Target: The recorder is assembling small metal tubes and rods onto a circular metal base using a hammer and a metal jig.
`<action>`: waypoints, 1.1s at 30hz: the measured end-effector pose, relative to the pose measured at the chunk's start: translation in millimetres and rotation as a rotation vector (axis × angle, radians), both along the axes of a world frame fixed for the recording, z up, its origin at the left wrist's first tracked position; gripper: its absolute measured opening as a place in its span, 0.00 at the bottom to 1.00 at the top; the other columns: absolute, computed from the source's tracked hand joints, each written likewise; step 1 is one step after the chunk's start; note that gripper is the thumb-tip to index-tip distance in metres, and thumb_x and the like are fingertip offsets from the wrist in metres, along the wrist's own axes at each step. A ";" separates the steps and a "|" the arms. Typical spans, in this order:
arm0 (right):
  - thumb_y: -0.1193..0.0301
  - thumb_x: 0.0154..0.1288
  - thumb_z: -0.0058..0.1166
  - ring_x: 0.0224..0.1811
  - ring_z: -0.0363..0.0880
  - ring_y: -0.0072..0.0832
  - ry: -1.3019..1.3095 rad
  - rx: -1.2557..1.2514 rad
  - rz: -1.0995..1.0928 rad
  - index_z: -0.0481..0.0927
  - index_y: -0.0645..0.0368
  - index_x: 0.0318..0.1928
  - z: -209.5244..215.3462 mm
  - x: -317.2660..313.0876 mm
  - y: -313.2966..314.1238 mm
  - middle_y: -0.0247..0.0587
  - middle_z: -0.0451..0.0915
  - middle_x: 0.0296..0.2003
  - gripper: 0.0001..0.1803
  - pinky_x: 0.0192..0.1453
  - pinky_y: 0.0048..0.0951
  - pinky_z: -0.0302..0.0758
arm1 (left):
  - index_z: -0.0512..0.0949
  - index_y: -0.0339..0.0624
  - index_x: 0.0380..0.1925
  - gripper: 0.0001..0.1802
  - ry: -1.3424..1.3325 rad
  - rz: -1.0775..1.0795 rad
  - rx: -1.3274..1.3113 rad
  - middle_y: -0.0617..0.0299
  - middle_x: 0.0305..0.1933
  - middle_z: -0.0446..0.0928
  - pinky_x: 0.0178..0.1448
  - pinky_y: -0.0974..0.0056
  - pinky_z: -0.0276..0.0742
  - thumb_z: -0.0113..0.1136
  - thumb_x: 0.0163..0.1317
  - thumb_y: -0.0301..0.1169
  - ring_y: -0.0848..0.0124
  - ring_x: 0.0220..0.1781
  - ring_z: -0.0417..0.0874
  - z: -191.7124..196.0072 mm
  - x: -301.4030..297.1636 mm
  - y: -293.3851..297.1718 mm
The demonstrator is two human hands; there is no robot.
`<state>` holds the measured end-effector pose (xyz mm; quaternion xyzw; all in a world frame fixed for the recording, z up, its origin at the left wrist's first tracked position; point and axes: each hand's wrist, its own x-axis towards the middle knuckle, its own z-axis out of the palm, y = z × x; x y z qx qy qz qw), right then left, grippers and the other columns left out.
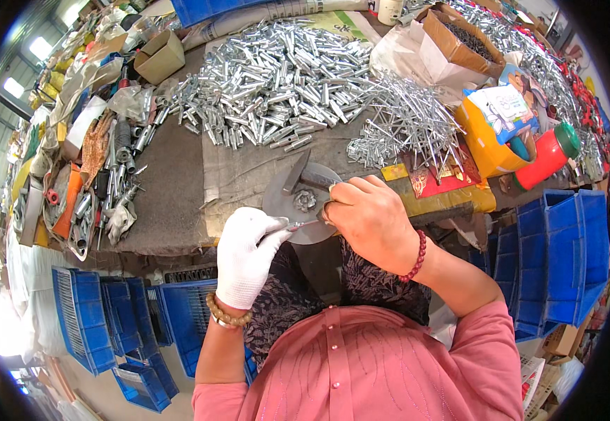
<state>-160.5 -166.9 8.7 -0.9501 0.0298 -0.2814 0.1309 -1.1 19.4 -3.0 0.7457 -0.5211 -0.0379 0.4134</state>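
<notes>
My left hand [245, 256], in a white knit glove, pinches a small slim silver metal piece [295, 226] at the near edge of a round grey metal plate [277, 201]. What the piece is exactly is too small to tell. My bare right hand [375, 219] is closed around the handle of a hammer [296, 172], and its dark head hangs over the plate's far side. A knobbly metal lump [305, 201] sits mid-plate, between the hammer head and my left fingers. The right fingertips are partly hidden.
A big heap of silver metal sleeves [284, 77] covers the far bench. Long thin bolts [417, 130] are piled to its right, near a yellow container [487, 137] and a red bottle [547, 158]. Tools [112, 175] crowd the left. Blue bins [564, 252] stand below on both sides.
</notes>
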 end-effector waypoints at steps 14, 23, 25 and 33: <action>0.75 0.57 0.63 0.41 0.80 0.37 0.019 0.136 0.058 0.83 0.52 0.30 -4.5 6.7 -10.1 0.35 0.77 0.33 0.03 0.48 0.40 0.74 | 0.88 0.36 0.38 0.09 0.031 0.016 0.004 0.56 0.38 0.80 0.50 0.59 0.77 0.75 0.57 0.23 0.60 0.44 0.82 -3.0 -0.8 1.0; 0.72 0.54 0.67 0.42 0.81 0.37 -0.032 0.151 0.068 0.82 0.52 0.29 -13.7 10.7 -6.8 0.35 0.76 0.33 0.05 0.49 0.42 0.74 | 0.87 0.36 0.36 0.09 -0.002 -0.017 -0.026 0.56 0.37 0.79 0.50 0.58 0.76 0.75 0.54 0.20 0.59 0.42 0.81 -3.8 -0.6 -2.6; 0.69 0.54 0.71 0.43 0.82 0.37 -0.025 0.171 0.062 0.85 0.52 0.31 -7.4 6.5 -1.8 0.35 0.78 0.35 0.07 0.51 0.40 0.76 | 0.87 0.35 0.37 0.10 0.001 0.007 -0.006 0.56 0.37 0.79 0.50 0.59 0.77 0.76 0.54 0.20 0.59 0.43 0.81 -4.0 0.5 1.4; 0.71 0.58 0.71 0.45 0.86 0.40 -0.006 0.044 -0.490 0.87 0.56 0.36 -7.8 -52.1 -72.2 0.40 0.83 0.36 0.07 0.48 0.41 0.83 | 0.87 0.34 0.38 0.10 0.005 0.022 0.007 0.55 0.38 0.78 0.48 0.60 0.77 0.76 0.55 0.19 0.61 0.42 0.81 0.3 -4.1 -1.2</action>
